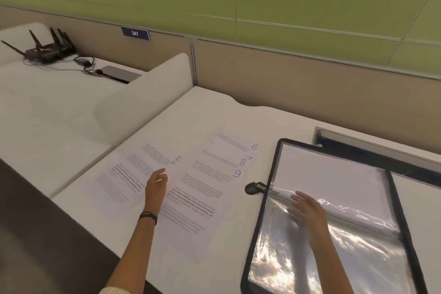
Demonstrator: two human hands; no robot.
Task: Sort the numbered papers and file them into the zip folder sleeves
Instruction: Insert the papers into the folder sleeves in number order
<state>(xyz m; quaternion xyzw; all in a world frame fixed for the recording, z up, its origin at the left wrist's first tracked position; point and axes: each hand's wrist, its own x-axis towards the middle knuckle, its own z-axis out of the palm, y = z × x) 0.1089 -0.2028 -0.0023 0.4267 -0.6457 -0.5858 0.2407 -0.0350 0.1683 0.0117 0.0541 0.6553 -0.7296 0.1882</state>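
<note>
Head view: white printed sheets (207,188), hand-numbered 6–9 in blue, lie fanned at 9 o'clock of the black-edged zip folder (256,234), likely so the numbers show. Left hand (156,186) rests on them; whether it pinches one I cannot tell. Right hand (307,212), fingers straight and spread, presses a clear plastic sleeve (346,253), probably steadying it. The sleeve at 12 o'clock holds a white page (334,174).

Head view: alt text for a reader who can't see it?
A person's left hand rests on hand-numbered printed papers spread on a white desk; the right hand is open over the clear sleeves of an open black-edged zip folder beside them.
</note>
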